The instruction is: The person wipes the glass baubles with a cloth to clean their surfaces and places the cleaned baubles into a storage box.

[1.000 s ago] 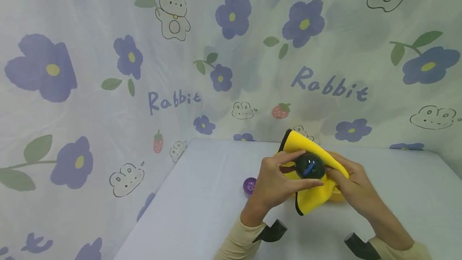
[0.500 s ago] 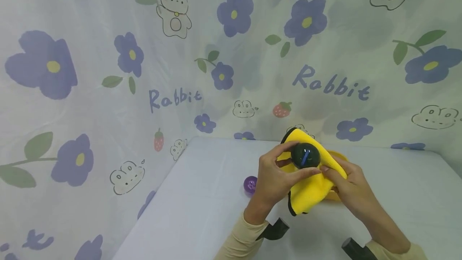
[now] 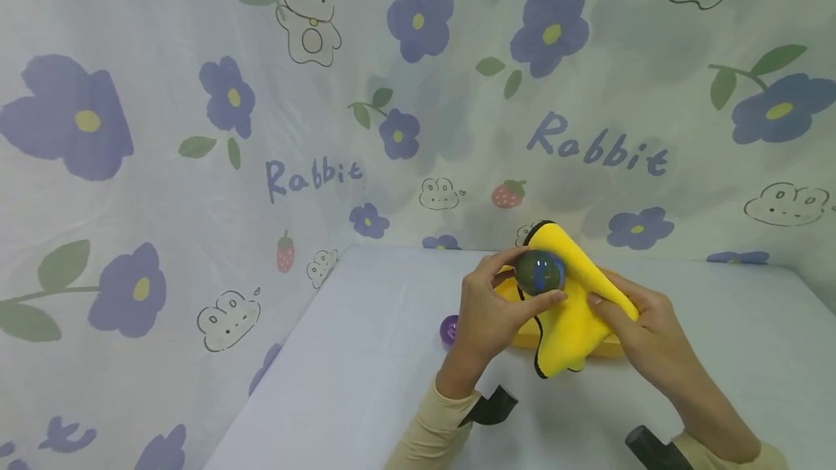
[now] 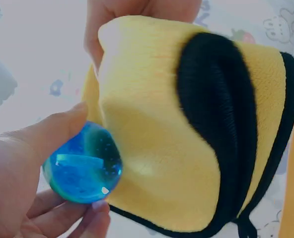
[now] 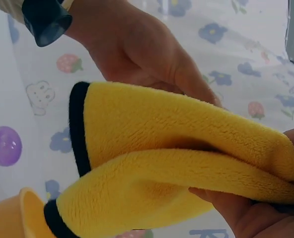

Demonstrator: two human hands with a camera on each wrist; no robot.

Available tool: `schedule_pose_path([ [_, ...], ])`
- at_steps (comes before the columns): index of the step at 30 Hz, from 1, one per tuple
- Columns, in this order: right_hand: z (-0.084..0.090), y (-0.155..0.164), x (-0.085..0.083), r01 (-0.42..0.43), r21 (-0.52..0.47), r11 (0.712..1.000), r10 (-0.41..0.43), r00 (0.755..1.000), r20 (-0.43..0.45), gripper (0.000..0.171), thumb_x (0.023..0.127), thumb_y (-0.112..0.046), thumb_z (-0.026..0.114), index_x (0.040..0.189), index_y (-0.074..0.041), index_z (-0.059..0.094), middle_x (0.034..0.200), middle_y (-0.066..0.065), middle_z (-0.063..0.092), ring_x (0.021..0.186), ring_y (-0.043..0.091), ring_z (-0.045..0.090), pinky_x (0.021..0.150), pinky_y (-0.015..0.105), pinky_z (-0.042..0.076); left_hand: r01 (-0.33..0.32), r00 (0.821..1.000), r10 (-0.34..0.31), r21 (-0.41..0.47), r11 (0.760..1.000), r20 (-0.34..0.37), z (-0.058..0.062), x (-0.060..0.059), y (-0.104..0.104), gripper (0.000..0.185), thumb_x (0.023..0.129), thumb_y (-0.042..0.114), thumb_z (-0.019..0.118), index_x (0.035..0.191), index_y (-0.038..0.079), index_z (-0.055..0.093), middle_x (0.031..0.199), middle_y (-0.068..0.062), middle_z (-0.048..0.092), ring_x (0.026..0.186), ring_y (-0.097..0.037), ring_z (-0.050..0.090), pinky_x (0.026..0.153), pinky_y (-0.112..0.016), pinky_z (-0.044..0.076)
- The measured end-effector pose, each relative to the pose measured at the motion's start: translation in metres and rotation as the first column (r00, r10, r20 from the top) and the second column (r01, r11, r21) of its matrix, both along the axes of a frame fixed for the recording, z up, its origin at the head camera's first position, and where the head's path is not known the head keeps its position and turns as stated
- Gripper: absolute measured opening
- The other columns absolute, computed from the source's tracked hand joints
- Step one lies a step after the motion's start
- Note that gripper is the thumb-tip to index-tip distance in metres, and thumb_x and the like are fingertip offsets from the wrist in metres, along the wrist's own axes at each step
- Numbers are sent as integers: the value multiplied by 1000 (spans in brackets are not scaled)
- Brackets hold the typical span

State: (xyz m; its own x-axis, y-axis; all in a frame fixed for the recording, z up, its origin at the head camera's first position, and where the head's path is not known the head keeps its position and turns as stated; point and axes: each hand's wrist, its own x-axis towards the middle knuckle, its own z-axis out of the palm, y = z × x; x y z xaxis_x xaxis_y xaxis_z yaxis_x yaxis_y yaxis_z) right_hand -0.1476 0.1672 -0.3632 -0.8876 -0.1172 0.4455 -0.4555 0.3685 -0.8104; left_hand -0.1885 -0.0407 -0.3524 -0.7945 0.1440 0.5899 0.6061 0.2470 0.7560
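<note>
One ball [image 3: 538, 273] between hands [image 3: 490, 310] [image 3: 646, 328], left-gripped, perhaps touching yellow cloth [image 3: 572, 321]

We seem indoors, home or studio unclear: pale fabric printed with blue flowers and rabbits [image 3: 457, 107] screens a flat white desk [image 3: 346, 368], left and far.

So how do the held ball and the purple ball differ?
Colour: the held ball shows blue and green, the purple ball plain purple. Place: the held ball is gripped by the left hand, while the purple ball sits on the table with no hand gripping it. Both look round and glossy.
</note>
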Motion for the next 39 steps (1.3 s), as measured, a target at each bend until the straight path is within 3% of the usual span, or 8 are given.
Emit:
schedule_pose_path([
  [5, 3, -1, 3, 54, 54, 997, -52, 998, -37, 46, 103, -5, 58, 148, 2, 52, 114, 21, 70, 74, 8, 64, 62, 23, 59, 11, 999, -10, -16, 1000, 42, 0, -2, -2, 62, 75, 23, 95, 129, 8, 68, 123, -5, 73, 108, -9, 68, 96, -21, 59],
  [13, 3, -7, 5, 85, 75, 994, -71, 982, -173, 50, 98, 5, 61, 145, -9, 59, 124, 12, 70, 76, 8, 58, 66, 16, 56, 89, 981, -88, -2, 996, 174, -2, -3, -3, 59, 75, 21, 94, 129, 11, 71, 120, 0, 76, 104, -3, 71, 92, -18, 59],
  [18, 2, -8, 2, 54, 114, 992, -19, 958, -285, 63, 93, 14, 60, 148, -16, 58, 132, 12, 68, 73, 6, 51, 64, 14, 47, 167, 965, -160, -15, 986, 207, -2, -3, -4, 53, 78, 21, 93, 126, 13, 73, 119, 2, 78, 105, -2, 71, 92, -19, 59],
  [21, 1, -8, -1, 30, 136, 990, 19, 939, -344, 68, 90, 18, 61, 149, -15, 57, 137, 9, 67, 75, 5, 49, 65, 15, 45, 195, 961, -185, -28, 980, 207, -2, -4, -5, 49, 78, 20, 92, 124, 14, 74, 117, 3, 78, 105, -1, 71, 92, -20, 59],
  [27, -5, -2, -9, 8, 167, 986, 59, 919, -390, 68, 88, 20, 62, 148, -11, 57, 142, -12, 62, 87, 4, 55, 73, 9, 48, 260, 950, -247, -52, 964, 191, -2, -2, -3, 46, 77, 18, 92, 120, 13, 75, 115, 2, 76, 104, 0, 69, 91, -20, 60],
  [29, -7, 1, -11, -6, 167, 986, 70, 922, -381, 67, 88, 20, 61, 148, -11, 57, 142, -16, 60, 88, 4, 56, 75, 9, 51, 270, 951, -254, -70, 960, 178, -2, -1, -3, 47, 77, 18, 93, 120, 12, 75, 116, 2, 76, 104, 0, 69, 89, -19, 60],
  [34, -11, 6, -16, -54, 119, 991, 91, 939, -331, 60, 92, 19, 55, 146, -7, 58, 137, -27, 58, 75, 6, 54, 64, 15, 50, 253, 960, -234, -114, 961, 154, 0, 1, -3, 53, 76, 22, 94, 124, 12, 75, 118, 0, 76, 104, 1, 69, 85, -17, 60],
  [39, -12, 9, -18, -80, 79, 994, 100, 953, -286, 54, 95, 17, 52, 146, -2, 56, 125, -28, 61, 68, 9, 53, 59, 19, 51, 225, 974, -218, -139, 964, 62, 2, 3, -5, 60, 75, 22, 94, 130, 11, 72, 120, -4, 75, 103, -2, 69, 81, -17, 61],
])
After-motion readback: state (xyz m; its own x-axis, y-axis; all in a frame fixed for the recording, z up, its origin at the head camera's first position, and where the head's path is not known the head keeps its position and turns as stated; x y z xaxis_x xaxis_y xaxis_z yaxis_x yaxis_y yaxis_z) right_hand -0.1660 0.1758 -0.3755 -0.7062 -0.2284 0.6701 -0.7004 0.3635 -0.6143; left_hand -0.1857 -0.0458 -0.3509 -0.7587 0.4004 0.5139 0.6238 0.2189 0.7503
